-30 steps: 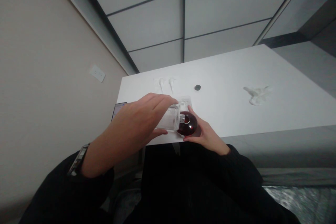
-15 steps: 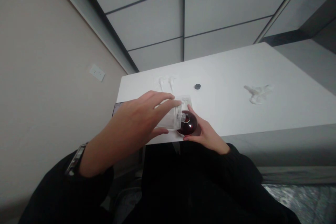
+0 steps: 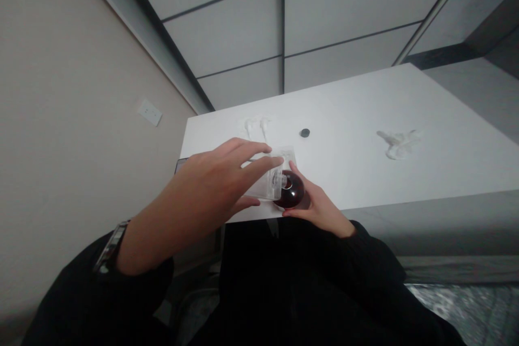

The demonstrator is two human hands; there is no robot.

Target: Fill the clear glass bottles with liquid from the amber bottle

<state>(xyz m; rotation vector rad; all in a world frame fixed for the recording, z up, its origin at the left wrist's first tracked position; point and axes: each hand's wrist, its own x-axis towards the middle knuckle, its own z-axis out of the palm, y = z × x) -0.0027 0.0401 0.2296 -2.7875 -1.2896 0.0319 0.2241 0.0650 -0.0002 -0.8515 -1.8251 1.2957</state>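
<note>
I see open tabletop (image 3: pixel 348 119) right of both hands. Only obstacles there: a small black cap (image 3: pixel 304 132) mid-surface and crumpled tissue (image 3: pixel 399 143) farther right. Two white pump heads (image 3: pixel 255 125) near the far-left edge; wall close on the left.

We list: clear colourless bottle (image 3: pixel 265 184); dark red round bottle (image 3: pixel 292 195); plain white table (image 3: pixel 405 173); small black cap (image 3: pixel 304 132); white crumpled tissue (image 3: pixel 397 142); black sleeves (image 3: pixel 365 259); beige wall (image 3: pixel 60 119).
</note>
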